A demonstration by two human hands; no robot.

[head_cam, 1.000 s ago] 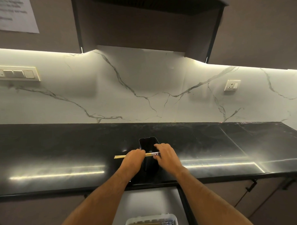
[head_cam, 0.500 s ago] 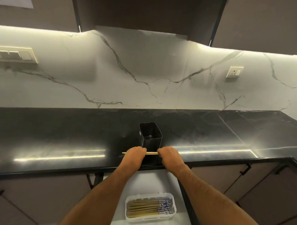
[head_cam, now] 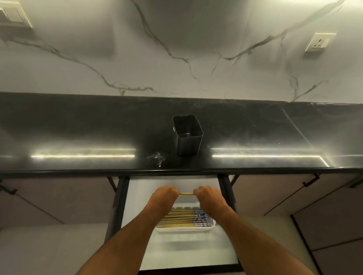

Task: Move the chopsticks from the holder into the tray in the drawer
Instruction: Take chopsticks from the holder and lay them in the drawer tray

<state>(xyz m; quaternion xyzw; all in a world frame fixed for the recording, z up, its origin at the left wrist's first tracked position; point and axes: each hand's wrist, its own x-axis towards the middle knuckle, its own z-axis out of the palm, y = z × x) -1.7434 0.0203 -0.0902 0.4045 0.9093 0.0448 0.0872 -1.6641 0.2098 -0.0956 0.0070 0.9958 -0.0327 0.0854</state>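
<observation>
- Right now both hands are over the open drawer point(head_cam: 131, 238), just below the near edge of the countertop point(head_cam: 74, 123).
- L hand point(head_cam: 164, 195): fingers curled tight round the left end of a thin stick, knuckles up. Fist-like, closed all the way onto it.
- R hand point(head_cam: 210, 198): same grip on the right end, fingers curled round it, no gap visible.
- Held chopsticks point(head_cam: 186, 193): only a short yellow-wood bit shows betw. the two fists, lying level, left-right. Can't tell if it's one stick or a pair; ends hidden inside the hands.
- Position of held piece: above the far part of the drawer, farther than the tray, not touching it.
- Tray point(head_cam: 185, 230): white, shallow, sits on the drawer's white floor, approx. mid-width. Its left part is hidden by the L forearm.
- Chopsticks in tray point(head_cam: 179, 219): a bunch already lying flat, side by side, running left-right; wood-coloured shafts, blue/white patterned ends at the right.
- Holder point(head_cam: 188, 135): dark square cup, upright on the countertop, far from the hands and centred above the drawer. Inside looks bare down to the bottom.
- Countertop: black, glossy, w/ light-strip reflections left and right of the holder; small smudge just left-near of the holder.
- Backsplash point(head_cam: 179, 44): white marble w/ grey veins. Socket point(head_cam: 319, 42) at far right, switch plate point(head_cam: 12, 14) at far left.
- Cabinet fronts point(head_cam: 51, 194) w/ dark handles on both sides of the drawer.
</observation>
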